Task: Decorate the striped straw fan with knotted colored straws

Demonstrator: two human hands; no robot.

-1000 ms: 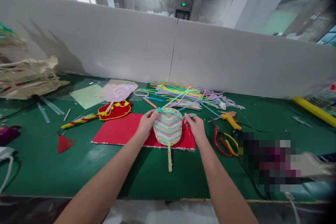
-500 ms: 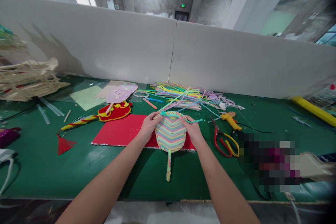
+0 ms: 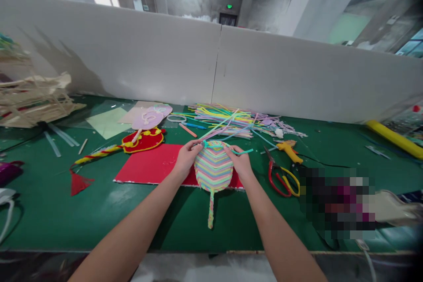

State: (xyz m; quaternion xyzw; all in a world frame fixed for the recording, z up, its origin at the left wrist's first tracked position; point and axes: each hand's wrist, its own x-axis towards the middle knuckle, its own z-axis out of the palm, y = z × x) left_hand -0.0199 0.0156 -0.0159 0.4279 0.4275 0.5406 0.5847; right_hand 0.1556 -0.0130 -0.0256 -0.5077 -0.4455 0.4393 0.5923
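Observation:
A small round hand fan, striped in pastel zigzags with a twisted handle pointing toward me, is held over a red board. My left hand pinches the fan at its upper left edge, beside a teal knot. Across the top of the fan runs a teal pipe cleaner, its loose end sticking out to the right. My right hand is closed on this pipe cleaner at the fan's upper right edge. The right fingertips are partly hidden behind the fan.
Behind the fan lies a heap of coloured pipe cleaners. Scissors and a yellow glue gun are to the right. On the left are a red tasselled fan and a lilac fan. The red board lies underneath.
The whole view has shifted very slightly. Both hands keep their hold at the top of the fan, with hardly any visible movement of the teal pipe cleaner.

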